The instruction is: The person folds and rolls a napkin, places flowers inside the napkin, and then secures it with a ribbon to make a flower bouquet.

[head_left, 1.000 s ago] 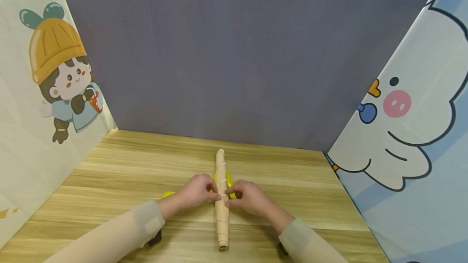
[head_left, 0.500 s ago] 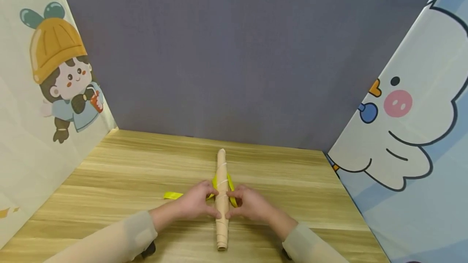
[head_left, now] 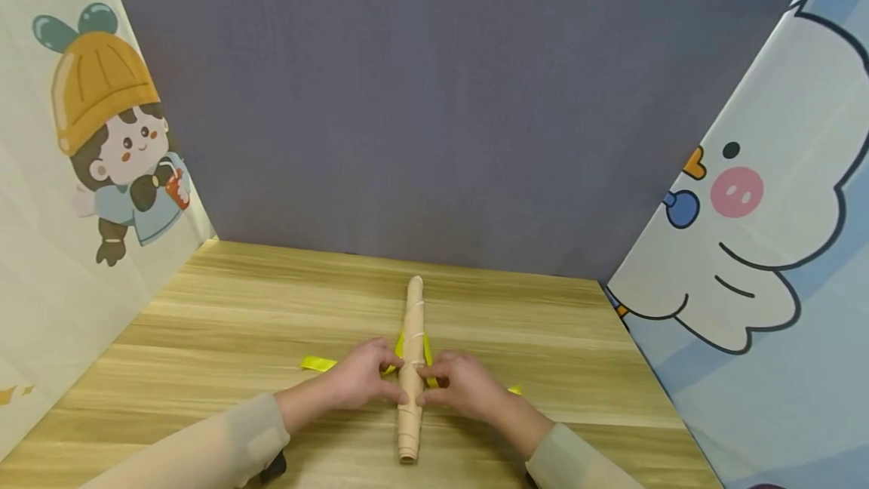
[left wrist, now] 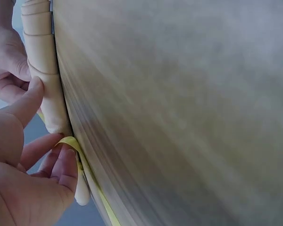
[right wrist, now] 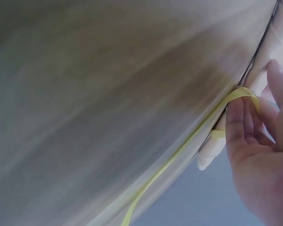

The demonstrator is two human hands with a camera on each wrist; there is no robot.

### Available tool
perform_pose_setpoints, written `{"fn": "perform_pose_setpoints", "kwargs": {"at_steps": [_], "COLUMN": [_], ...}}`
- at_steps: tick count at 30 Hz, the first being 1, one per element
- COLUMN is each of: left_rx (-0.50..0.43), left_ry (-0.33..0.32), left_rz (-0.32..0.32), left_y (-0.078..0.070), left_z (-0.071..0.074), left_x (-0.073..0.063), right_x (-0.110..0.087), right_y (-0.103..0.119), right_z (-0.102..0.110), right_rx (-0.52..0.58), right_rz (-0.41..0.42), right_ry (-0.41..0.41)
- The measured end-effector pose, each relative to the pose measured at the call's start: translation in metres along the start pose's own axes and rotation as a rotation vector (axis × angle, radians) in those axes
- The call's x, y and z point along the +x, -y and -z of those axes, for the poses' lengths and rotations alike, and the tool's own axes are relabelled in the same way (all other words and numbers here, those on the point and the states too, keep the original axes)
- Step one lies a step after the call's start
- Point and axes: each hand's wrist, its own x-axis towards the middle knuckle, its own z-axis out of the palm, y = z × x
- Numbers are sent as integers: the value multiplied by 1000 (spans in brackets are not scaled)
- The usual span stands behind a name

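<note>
A beige sheet rolled into a long tapering tube [head_left: 409, 425] lies on the wooden table, pointing away from me. My left hand [head_left: 361, 374] grips its left side near the middle, thumb nearer me and index finger farther up. From the opposite side my right hand [head_left: 468, 385] holds the roll in the same way. A yellow ribbon [head_left: 319, 363] crosses beneath the roll, with loops showing on both sides. In the left wrist view the ribbon [left wrist: 96, 183] runs over the curled fingertips. The right wrist view likewise shows the ribbon [right wrist: 172, 160] passing at the fingers.
The wood-grain table [head_left: 271, 285] ends at a dark grey back panel [head_left: 407, 112]. Cartoon-printed panels flank it, a child figure [head_left: 125, 134] on the left and a white bird [head_left: 767, 195] on the right.
Both hands have slid slightly toward the near end of the roll, thumbs farther down. The roll's far end has swung a little right. More ribbon shows at left and beyond the right wrist.
</note>
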Motion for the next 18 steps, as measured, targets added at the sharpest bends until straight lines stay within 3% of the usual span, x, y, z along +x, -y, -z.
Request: {"fn": "perform_pose_setpoints", "kwargs": {"at_steps": [5,10,14,18], "left_rx": [-2,-30,-33,-34], "left_ry": [-22,-40,-25,42], "left_rz": [14,34,-52,-129], "left_y": [1,-3,-2,2], "left_z": [-1,-1,0,4], "left_x": [0,-3,-4,-5], "right_x": [1,1,1,-2], "right_y": [2,1,2,3], "right_z": [-1,-4,-4,-1], "right_rx": [9,6,13,36], "right_rz": [-60,-57,-31,-27], "right_ry": [11,-25,-35,20]}}
